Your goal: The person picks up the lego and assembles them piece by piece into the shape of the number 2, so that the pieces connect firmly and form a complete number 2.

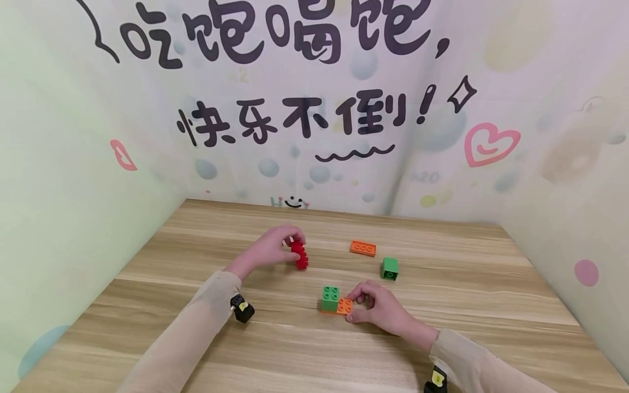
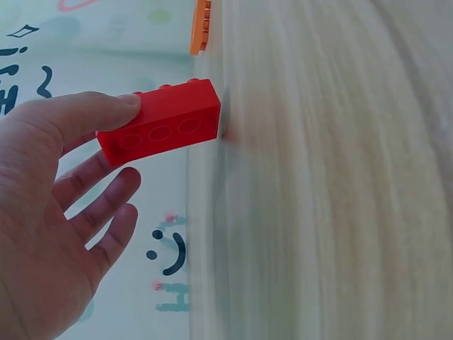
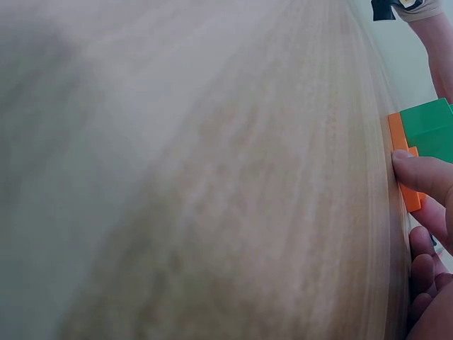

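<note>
My left hand (image 1: 273,246) pinches a red toy building brick (image 1: 300,255) between thumb and fingers, toward the back of the table. In the left wrist view the red brick (image 2: 164,122) is tilted, its hollow underside partly showing, and the other fingers are spread below it. Nearer the front, my right hand (image 1: 380,308) grips the right end of a flat orange building plate (image 1: 345,307). A green brick (image 1: 330,298) sits on the plate's left half, studs up. The right wrist view shows the thumb on the edge of the orange plate (image 3: 405,166), beside the green brick (image 3: 428,127).
Another orange plate (image 1: 363,248) lies underside up toward the back. A second green brick (image 1: 390,268) lies on its side, in front of that plate and to its right. The wooden table (image 1: 275,355) meets a printed wall sheet (image 1: 344,180) behind.
</note>
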The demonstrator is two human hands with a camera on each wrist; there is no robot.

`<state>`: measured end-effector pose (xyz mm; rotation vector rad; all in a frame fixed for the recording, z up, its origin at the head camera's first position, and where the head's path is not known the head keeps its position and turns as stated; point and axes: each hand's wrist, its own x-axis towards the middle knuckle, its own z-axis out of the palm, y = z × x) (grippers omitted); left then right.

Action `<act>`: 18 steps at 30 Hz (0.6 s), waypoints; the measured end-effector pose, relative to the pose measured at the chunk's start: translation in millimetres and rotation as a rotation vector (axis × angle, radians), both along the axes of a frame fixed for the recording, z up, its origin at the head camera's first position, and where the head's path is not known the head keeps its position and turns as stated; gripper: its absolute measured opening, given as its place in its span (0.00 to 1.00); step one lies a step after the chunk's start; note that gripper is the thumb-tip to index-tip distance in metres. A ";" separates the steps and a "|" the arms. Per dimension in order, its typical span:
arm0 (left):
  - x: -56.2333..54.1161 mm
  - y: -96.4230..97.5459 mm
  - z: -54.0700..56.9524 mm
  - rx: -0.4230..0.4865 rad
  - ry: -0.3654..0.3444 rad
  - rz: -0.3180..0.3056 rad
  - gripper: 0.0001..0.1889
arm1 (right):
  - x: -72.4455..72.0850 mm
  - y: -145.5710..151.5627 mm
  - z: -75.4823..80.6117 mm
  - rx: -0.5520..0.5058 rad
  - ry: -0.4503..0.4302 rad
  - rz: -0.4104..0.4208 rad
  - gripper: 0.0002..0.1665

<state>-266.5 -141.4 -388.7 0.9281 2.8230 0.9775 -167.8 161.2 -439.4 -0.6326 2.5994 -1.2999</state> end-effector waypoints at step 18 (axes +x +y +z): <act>2.3 -9.1 0.0 -0.088 0.013 0.015 0.18 | 0.5 -0.1 0.2 0.002 -0.001 -0.003 0.17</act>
